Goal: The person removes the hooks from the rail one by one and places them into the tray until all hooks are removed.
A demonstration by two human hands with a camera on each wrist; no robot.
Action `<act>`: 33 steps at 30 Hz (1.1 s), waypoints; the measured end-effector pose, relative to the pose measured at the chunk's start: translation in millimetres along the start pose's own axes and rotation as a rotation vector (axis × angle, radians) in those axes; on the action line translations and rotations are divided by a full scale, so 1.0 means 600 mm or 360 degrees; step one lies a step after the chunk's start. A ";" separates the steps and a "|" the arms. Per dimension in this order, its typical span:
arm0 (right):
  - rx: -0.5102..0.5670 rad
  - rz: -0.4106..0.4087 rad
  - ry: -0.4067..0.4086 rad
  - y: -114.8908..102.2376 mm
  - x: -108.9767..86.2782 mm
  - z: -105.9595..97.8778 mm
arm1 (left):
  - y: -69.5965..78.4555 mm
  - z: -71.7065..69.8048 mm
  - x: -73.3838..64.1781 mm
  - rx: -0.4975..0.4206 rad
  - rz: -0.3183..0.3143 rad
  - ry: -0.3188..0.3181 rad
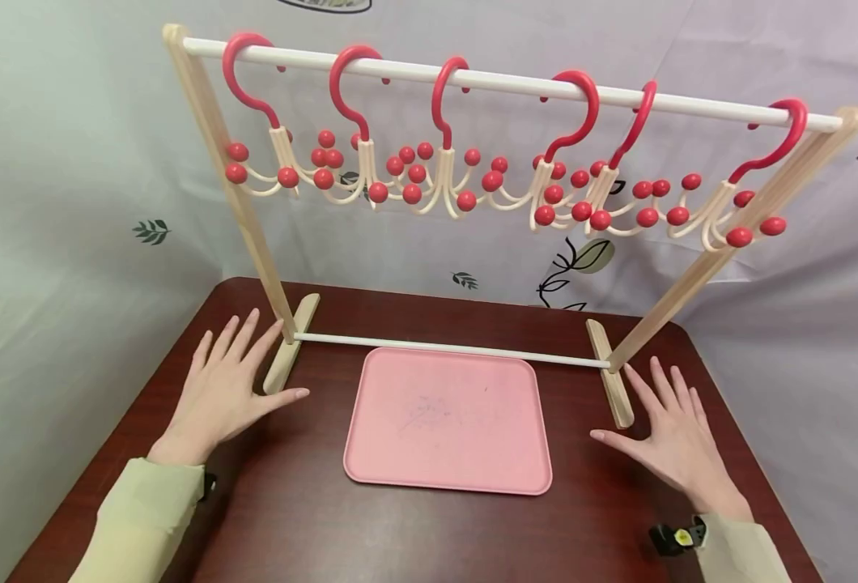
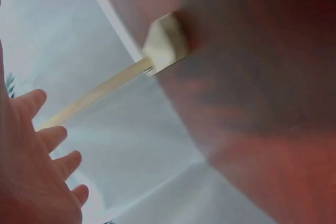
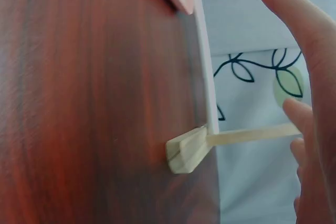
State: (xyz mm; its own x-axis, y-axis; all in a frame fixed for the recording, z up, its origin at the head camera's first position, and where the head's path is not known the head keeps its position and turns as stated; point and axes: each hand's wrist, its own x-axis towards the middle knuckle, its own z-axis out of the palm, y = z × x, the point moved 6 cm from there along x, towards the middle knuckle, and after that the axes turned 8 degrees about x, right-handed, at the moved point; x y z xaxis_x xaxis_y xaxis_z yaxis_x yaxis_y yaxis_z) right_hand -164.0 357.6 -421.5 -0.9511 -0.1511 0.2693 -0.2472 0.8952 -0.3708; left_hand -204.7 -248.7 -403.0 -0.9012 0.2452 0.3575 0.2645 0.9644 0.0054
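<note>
A wooden rack [image 1: 254, 235] with a white top bar [image 1: 502, 79] stands across the far side of the table. Along the bar hang several hooks with red curved tops [image 1: 341, 81] and pale prongs tipped with red balls [image 1: 412, 193]. My left hand [image 1: 218, 389], palm down with fingers spread, is beside the rack's left foot [image 1: 276, 368]. On the other side, my right hand [image 1: 680, 441] has its fingers spread near the right foot [image 1: 621, 401]. Neither hand holds anything. A pink tray [image 1: 447, 478] lies between them, just in front of the lower white bar [image 1: 436, 347].
The dark red-brown table [image 1: 400, 534] carries the rack and tray. Pale cloth [image 1: 72, 162] with leaf prints hangs behind the table and at both sides. Both wrists wear small black devices, the right one [image 1: 677, 538] showing a yellow mark.
</note>
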 end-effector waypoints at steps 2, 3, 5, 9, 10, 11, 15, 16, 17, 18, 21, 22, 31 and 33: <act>0.0046 -0.0024 0.0037 -0.006 0.005 -0.007 | 0.000 -0.018 0.008 -0.0043 0.0012 0.0094; 0.0078 -0.0030 0.0055 -0.009 0.007 -0.011 | 0.000 -0.027 0.014 -0.0068 0.0020 0.0145; 0.0147 -0.0021 0.0080 -0.016 0.012 -0.018 | 0.000 -0.047 0.025 -0.0127 0.0038 0.0269; 0.0294 0.0026 0.0156 -0.034 0.022 -0.036 | -0.002 -0.080 0.048 -0.0325 0.0036 0.0494; 0.0322 0.0028 0.0182 -0.039 0.025 -0.040 | -0.004 -0.086 0.052 -0.0402 0.0007 0.0536; 0.0349 0.0019 0.0214 -0.044 0.027 -0.045 | -0.008 -0.091 0.056 -0.0491 -0.0039 0.0571; 0.0418 -0.0042 0.0346 -0.060 0.032 -0.061 | -0.027 -0.101 0.071 -0.0843 -0.0318 0.0651; 0.0429 -0.0054 0.0373 -0.062 0.033 -0.064 | -0.033 -0.101 0.075 -0.0930 -0.0392 0.0660; 0.0439 -0.0065 0.0395 -0.064 0.033 -0.066 | -0.038 -0.100 0.079 -0.1004 -0.0462 0.0662; 0.0448 -0.0069 0.0409 -0.065 0.034 -0.068 | -0.044 -0.099 0.084 -0.1064 -0.0522 0.0655; 0.0469 -0.0075 0.0427 -0.069 0.036 -0.069 | -0.057 -0.087 0.100 -0.1218 -0.0685 0.0605; 0.0472 -0.0078 0.0430 -0.070 0.036 -0.069 | -0.060 -0.082 0.106 -0.1254 -0.0723 0.0584; 0.0535 -0.0109 0.0481 -0.091 0.038 -0.086 | -0.068 -0.051 0.141 -0.1396 -0.0833 0.0536; 0.0575 -0.0111 0.0492 -0.099 0.038 -0.093 | -0.069 -0.049 0.143 -0.1404 -0.0842 0.0573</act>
State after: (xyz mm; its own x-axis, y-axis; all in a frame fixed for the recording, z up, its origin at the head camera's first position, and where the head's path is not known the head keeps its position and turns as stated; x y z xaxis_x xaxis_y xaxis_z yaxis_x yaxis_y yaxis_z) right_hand -160.8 324.4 -343.8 -0.8439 -0.0249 0.5359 -0.4091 0.6761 -0.6128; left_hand -282.6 -270.4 -345.0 -0.8581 -0.3618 0.3643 0.1554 0.4933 0.8559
